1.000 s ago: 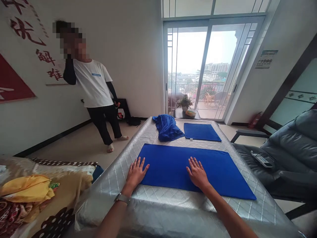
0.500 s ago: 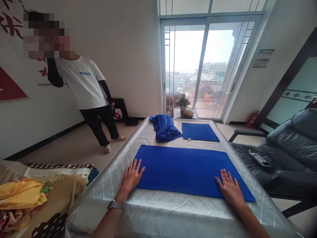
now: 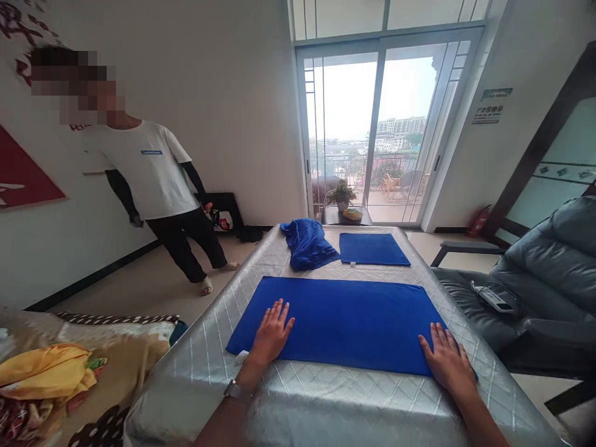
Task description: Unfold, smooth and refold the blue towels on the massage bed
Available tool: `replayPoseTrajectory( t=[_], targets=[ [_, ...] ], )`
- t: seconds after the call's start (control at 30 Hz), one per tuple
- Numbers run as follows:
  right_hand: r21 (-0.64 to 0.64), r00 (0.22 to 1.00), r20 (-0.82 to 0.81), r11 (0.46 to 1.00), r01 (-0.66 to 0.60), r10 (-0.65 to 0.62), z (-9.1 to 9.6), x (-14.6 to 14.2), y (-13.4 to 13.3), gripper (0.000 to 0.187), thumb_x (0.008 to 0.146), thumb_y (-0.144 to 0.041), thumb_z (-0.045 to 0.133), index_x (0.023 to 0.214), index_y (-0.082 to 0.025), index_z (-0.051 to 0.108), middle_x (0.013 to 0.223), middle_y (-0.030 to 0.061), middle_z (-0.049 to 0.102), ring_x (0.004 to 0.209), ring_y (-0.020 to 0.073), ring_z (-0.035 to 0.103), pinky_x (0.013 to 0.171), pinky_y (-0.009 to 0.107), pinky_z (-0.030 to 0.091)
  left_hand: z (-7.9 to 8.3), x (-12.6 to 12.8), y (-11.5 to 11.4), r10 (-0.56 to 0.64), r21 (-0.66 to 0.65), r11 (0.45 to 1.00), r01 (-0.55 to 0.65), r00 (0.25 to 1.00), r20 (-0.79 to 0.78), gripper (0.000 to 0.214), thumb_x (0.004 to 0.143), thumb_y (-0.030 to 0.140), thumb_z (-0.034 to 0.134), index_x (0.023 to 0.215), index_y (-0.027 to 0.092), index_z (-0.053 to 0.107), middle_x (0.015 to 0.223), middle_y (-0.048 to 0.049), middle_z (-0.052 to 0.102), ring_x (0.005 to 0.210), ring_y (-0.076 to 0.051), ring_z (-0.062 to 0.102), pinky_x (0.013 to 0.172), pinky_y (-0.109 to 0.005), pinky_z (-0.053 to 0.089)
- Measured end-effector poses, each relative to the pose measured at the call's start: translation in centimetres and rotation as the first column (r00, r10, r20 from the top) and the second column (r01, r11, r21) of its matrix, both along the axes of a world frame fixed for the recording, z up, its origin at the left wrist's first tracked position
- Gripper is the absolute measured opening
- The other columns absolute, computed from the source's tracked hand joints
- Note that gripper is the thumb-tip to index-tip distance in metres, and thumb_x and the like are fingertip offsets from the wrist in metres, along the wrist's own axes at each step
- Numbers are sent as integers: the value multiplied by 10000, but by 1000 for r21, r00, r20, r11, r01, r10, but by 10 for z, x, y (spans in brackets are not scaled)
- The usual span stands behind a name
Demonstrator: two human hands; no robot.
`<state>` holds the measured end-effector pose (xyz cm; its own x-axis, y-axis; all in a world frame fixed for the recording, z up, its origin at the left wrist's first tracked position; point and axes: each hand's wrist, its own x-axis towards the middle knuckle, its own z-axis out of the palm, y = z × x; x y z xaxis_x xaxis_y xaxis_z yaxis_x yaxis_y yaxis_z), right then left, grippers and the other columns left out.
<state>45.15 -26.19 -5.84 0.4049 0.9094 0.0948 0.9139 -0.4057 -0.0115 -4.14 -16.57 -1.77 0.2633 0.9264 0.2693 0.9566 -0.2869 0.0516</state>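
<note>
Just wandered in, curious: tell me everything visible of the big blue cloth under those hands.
The big blue cloth is a smooth-looking rectangle, spread flat across the silver quilted cover. A white tag shows by its near left corner. The left hand and right hand rest open over its near edge.

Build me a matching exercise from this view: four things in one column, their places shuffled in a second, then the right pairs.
Things
1. Left hand
2. Right hand
3. Crumpled blue cloth
4. Potted plant

Places
A. Beside the smaller flat blue cloth
B. At the near right corner of the larger flat blue cloth
C. In front of the glass doors
D. Toward the left end of the larger flat blue cloth

Right pairs: 1-D, 2-B, 3-A, 4-C
</note>
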Motion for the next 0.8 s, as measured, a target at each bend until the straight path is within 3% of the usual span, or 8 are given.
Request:
replayPoseTrajectory(
  t=[0.13, 0.2, 0.27, 0.4, 0.5, 0.63, 0.7, 0.8],
  targets=[
    [-4, 1000, -21, 1000, -1, 1, 6, -2, -1, 833, 933, -563, 152, 1612, -90, 245, 1682, 84, 231, 1542, 262, 199, 1255, 471, 124, 6, 87, -17, -430, -90, 897, 432, 902, 43, 647, 1055, 582, 249, 1605, 242, 279, 1672, -58, 257, 1541, -212, 232, 1259, -432, 234],
    [-20, 1000, -26, 1000, -7, 6, 9, -3, -1, 833, 931, -562, 152, 1609, -89, 257, 1681, 86, 232, 1543, 264, 197, 1253, 473, 134, 5, 111, -22, -505, -140, 849, 510, 860, 72, 656, 1052, 599, 232, 1619, 268, 221, 1684, -32, 209, 1554, -201, 177, 1273, -424, 184],
    [-37, 1000, -29, 999, -12, 11, 10, -2, -2, 839, 927, -560, 151, 1603, -78, 271, 1682, 87, 225, 1543, 268, 196, 1252, 472, 145, 3, 117, -23, -489, -197, 844, 498, 867, 96, 667, 1049, 612, 205, 1622, 272, 198, 1688, -26, 182, 1560, -205, 146, 1277, -433, 155],
    [-22, 1000, -1, 1000, -10, 10, 6, 1, -2, 836, 922, -549, 163, 1600, -74, 277, 1682, 83, 225, 1544, 259, 191, 1252, 467, 155, -1, 74, -17, -292, -278, 912, 301, 954, 73, 715, 1032, 647, 185, 1620, 241, 206, 1688, -44, 155, 1562, -239, 138, 1272, -474, 142],
    [-11, 999, 13, 999, -45, 45, 1, 5, -2, 805, 922, -534, 194, 1595, -108, 310, 1677, 82, 247, 1543, 260, 197, 1246, 479, 166, -6, 12, -13, -66, -271, 960, 64, 998, 1, 747, 1025, 658, 179, 1618, 204, 219, 1684, -67, 152, 1561, -264, 131, 1266, -497, 143],
    [9, 998, -14, 998, -65, 65, 1, 7, -3, 764, 921, -510, 231, 1583, -147, 351, 1657, 101, 304, 1533, 271, 228, 1232, 498, 206, -15, -68, -13, 219, -216, 948, -232, 972, -83, 787, 1020, 664, 183, 1616, 150, 207, 1674, -133, 149, 1552, -313, 161, 1243, -542, 181],
    [17, 997, -27, 997, -77, 77, 2, 9, -5, 759, 922, -513, 238, 1584, -161, 354, 1651, 104, 318, 1532, 276, 232, 1226, 509, 220, -18, -89, -15, 275, -202, 936, -287, 957, -90, 803, 1016, 670, 190, 1615, 136, 200, 1674, -145, 149, 1548, -319, 180, 1238, -532, 200],
    [6, 995, -40, 996, -92, 92, 5, 13, -6, 749, 919, -521, 254, 1587, -197, 356, 1642, 97, 340, 1528, 285, 244, 1215, 534, 241, -19, -97, -18, 278, -193, 938, -287, 958, -75, 838, 1003, 693, 200, 1613, 119, 197, 1676, -150, 153, 1547, -323, 185, 1239, -512, 212]
  ],
)
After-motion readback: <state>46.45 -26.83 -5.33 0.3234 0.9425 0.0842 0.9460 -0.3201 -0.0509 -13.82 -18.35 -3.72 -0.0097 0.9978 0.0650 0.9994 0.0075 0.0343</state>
